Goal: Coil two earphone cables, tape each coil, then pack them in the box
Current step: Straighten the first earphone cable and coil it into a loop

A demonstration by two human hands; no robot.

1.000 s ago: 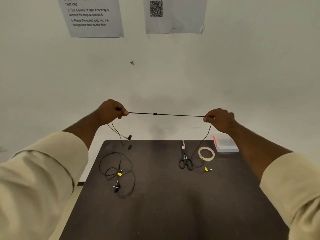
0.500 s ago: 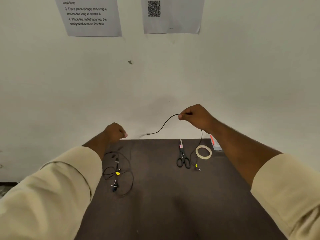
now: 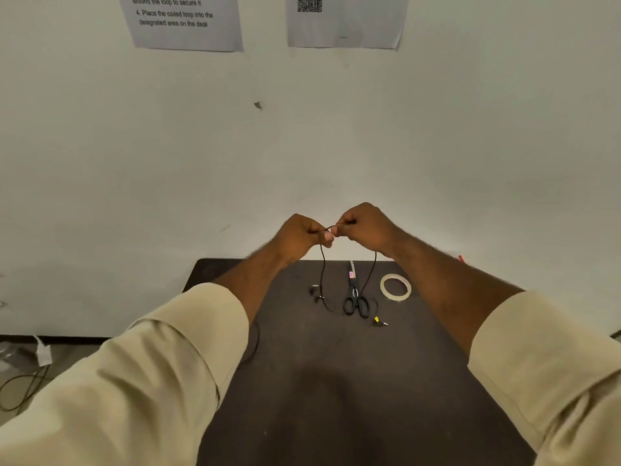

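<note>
My left hand (image 3: 299, 235) and right hand (image 3: 364, 227) meet, fingers pinched on the earphone cable (image 3: 323, 264) — folding a first loop, I judge — its ends trailing below my fingers onto the surface (image 3: 336, 381).

Dark table (image 3: 336, 398) against the wall, a few things lying at its far end.

We are seeing scissors (image 3: 355, 299) lying near the middle, a tape roll (image 3: 395, 287) sitting to their right, earbuds (image 3: 315, 292) resting to their left, and a yellow-tagged plug (image 3: 379, 321) lying just in front.
</note>
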